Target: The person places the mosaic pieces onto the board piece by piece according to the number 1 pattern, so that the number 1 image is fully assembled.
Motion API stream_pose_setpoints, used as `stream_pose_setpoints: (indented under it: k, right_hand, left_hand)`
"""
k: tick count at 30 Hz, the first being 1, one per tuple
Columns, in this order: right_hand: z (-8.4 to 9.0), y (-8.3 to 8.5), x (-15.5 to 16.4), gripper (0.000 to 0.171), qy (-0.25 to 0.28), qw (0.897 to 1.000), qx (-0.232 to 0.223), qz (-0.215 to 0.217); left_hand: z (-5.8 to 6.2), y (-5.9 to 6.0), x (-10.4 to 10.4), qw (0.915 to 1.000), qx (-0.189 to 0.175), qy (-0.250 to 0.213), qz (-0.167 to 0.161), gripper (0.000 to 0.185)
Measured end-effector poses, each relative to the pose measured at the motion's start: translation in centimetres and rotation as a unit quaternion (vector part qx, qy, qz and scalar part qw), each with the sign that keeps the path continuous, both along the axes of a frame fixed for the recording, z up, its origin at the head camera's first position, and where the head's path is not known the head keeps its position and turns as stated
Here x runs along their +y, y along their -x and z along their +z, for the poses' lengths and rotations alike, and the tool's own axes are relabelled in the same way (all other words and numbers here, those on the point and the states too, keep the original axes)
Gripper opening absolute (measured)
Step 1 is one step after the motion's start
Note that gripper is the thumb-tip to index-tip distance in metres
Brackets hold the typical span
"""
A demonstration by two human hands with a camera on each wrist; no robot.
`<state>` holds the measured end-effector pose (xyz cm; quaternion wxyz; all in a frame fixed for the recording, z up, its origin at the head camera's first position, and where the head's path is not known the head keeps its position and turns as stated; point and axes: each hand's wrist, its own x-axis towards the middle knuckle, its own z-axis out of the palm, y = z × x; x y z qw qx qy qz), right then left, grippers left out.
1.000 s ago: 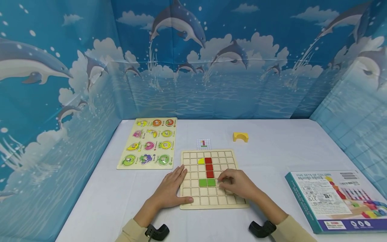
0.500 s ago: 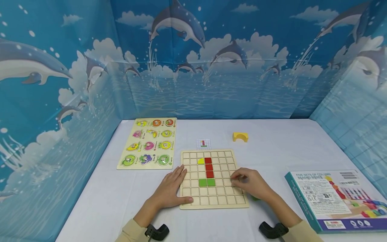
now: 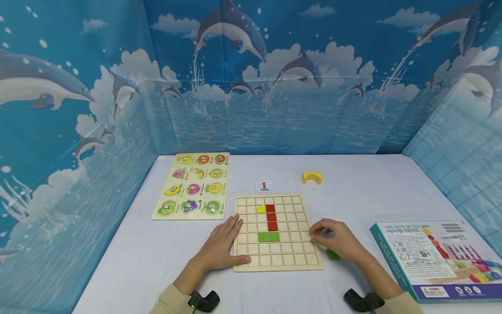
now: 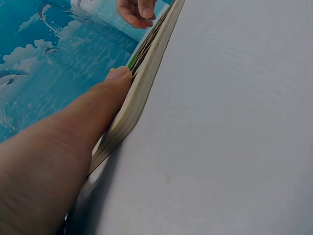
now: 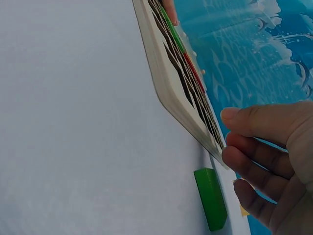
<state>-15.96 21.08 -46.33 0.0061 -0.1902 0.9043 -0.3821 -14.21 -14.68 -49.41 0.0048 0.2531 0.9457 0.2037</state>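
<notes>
A wooden grid board [image 3: 288, 261] lies on the white table with two green squares [image 3: 268, 237], a red column [image 3: 271, 218] and a yellow quarter-round piece [image 3: 261, 209] set in its cells. Over the board's left edge rests my left hand [image 3: 219, 244], fingers extended and thumb on the near left corner. My right hand [image 3: 336, 237] hovers at the right edge, fingers loosely bent. The right wrist view shows a gap between thumb and fingertips, with nothing held. Beside the board, partly under that hand, lies a loose green block [image 5: 211, 199].
A small printed pattern card [image 3: 264, 187] lies behind the board. A yellow arch block [image 3: 312, 178] stands farther right. At the back left is a fruit puzzle board [image 3: 188, 181], and a boxed toy set [image 3: 419, 261] lies at the right. Dolphin-print curtains [image 3: 274, 117] enclose the table.
My right hand has moved right, from over the board beside the green squares to its right edge, uncovering the loose green block. My left hand has stayed put.
</notes>
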Motion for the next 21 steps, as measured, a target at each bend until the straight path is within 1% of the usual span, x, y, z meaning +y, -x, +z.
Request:
stream_pose_setpoints:
  k: [5,9,14,21]
  right_hand:
    - [0.2,-0.2,0.9,0.012,-0.01,1.0,-0.01,-0.002]
    - [0.4,-0.1,1.6,0.014,-0.018,0.999,-0.037,0.003]
    - [0.8,0.1,2.3,0.023,-0.027,0.996,-0.084,0.03]
    - [1.1,0.1,2.9,0.033,-0.041,0.99,-0.122,0.057]
  left_hand:
    - [0.0,-0.1,0.0,1.0,0.002,-0.002,-0.001,0.106]
    - [0.1,-0.1,0.0,1.0,0.005,-0.002,-0.002,0.106]
    - [0.3,-0.1,0.0,1.0,0.003,-0.009,-0.003,0.105]
    - [0.1,0.0,0.1,1.0,-0.005,-0.002,0.003,0.106]
